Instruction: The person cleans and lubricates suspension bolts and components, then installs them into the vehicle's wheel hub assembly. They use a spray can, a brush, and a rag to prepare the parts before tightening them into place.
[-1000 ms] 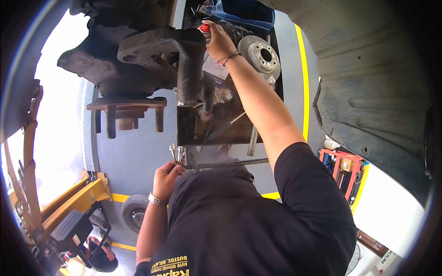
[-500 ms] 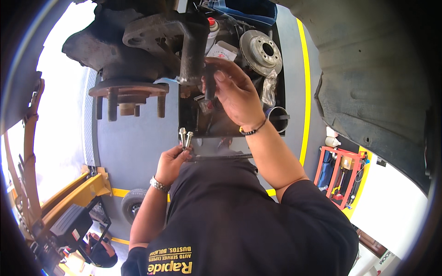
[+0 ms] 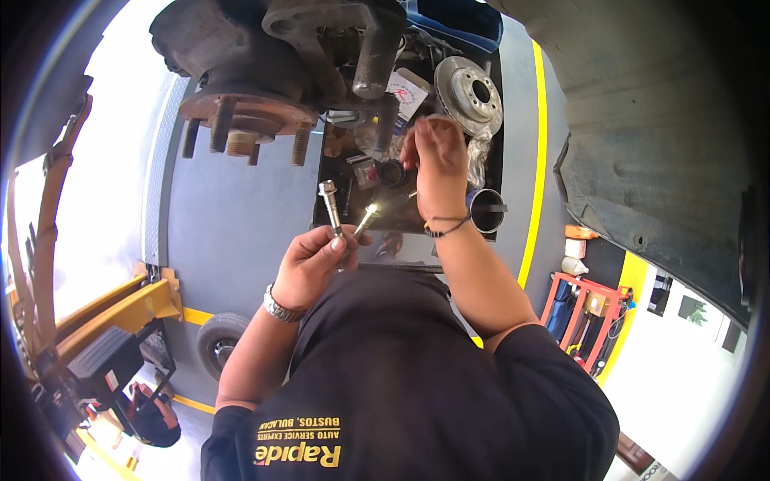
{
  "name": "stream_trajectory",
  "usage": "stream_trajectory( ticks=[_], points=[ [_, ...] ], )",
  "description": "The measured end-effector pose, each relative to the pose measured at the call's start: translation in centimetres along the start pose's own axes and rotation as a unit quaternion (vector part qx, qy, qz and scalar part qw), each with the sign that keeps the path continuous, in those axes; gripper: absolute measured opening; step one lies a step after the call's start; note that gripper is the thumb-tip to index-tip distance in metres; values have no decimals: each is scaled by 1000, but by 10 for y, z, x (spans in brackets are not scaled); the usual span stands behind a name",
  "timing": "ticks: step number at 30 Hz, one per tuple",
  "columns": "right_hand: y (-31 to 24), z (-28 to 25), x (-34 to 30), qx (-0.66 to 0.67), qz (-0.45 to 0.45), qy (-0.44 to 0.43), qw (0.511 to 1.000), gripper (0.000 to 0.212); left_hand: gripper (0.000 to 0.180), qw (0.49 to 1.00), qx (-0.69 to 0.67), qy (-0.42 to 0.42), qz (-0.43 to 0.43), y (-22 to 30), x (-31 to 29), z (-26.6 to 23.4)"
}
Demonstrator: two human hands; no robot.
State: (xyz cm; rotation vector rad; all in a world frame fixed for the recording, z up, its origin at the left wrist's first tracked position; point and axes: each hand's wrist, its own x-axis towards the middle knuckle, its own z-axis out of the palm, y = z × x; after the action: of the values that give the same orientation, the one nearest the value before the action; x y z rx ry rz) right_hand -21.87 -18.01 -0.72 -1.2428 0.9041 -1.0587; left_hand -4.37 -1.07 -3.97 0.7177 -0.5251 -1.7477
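Two metal bolts stand up from the person's left hand, their hex heads at its 1 and 2 o'clock. The thumb and fingers there are closed around the lower ends of both, and the shafts splay apart from that single pinch. Gripping low probably serves to leave the heads and upper shafts bare, and to let one hand carry the pair.

At the left hand's 2 o'clock, the right hand is raised over the dark tray, its fingers half curled and blurred; whether they hold anything, I cannot tell. It touches neither bolt.

On the tray, a brake disc lies at the right hand's 1 o'clock and a white box at its 11; a blue-sided round container sits near 5. Having these in front of the body likely keeps them within easy reach.

At the left hand's 11 o'clock, well apart from it, the rusty hub has its threaded studs pointing down the picture, with no wheel on them. A steel bracket juts out at the hub's 2 o'clock.
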Motion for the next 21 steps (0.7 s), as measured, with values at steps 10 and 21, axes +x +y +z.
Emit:
stream_trajectory(
  ticks=[10,21],
  points=[
    [14,-4,-53,-99,-7,-68,993,31,25,992,88,86,27,-18,13,28],
    [-29,8,100,-16,-121,90,988,33,25,986,62,146,49,-24,-19,19]
  ],
)
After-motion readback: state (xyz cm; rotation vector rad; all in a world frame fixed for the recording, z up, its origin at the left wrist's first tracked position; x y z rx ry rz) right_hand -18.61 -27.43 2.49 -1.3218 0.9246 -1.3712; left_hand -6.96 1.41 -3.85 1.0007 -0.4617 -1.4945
